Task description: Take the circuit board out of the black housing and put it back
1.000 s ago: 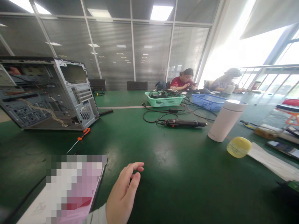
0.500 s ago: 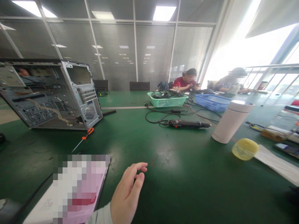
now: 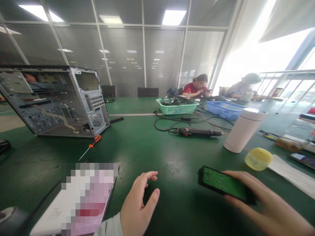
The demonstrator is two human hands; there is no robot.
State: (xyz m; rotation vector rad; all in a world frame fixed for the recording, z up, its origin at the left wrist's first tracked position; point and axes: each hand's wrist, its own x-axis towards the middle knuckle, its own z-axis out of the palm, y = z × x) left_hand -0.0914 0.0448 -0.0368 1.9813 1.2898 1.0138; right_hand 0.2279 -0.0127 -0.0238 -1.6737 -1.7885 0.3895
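Observation:
My right hand (image 3: 264,200) grips a black, box-shaped part with a green circuit board (image 3: 225,183) facing up, fingers along one long edge and thumb along the other. It is held above the green table (image 3: 177,209) at the lower right. Nothing is in my left hand (image 3: 140,203), whose thumb and fingers are apart over the table near the middle. Just left of that hand lies a white and pink packet or booklet (image 3: 81,200), partly blurred out.
An open computer case (image 3: 91,101) stands at the left, an orange-handled screwdriver (image 3: 94,141) before it. Behind are a corded electric screwdriver (image 3: 199,132), a green basket of cables (image 3: 177,108) and a blue basket (image 3: 223,113). A white tumbler (image 3: 243,131) and yellow container (image 3: 258,159) stand right. Two people sit beyond.
My right hand has come into view from the right with the circuit-board part in it. My left thumb has spread a little further from the fingers.

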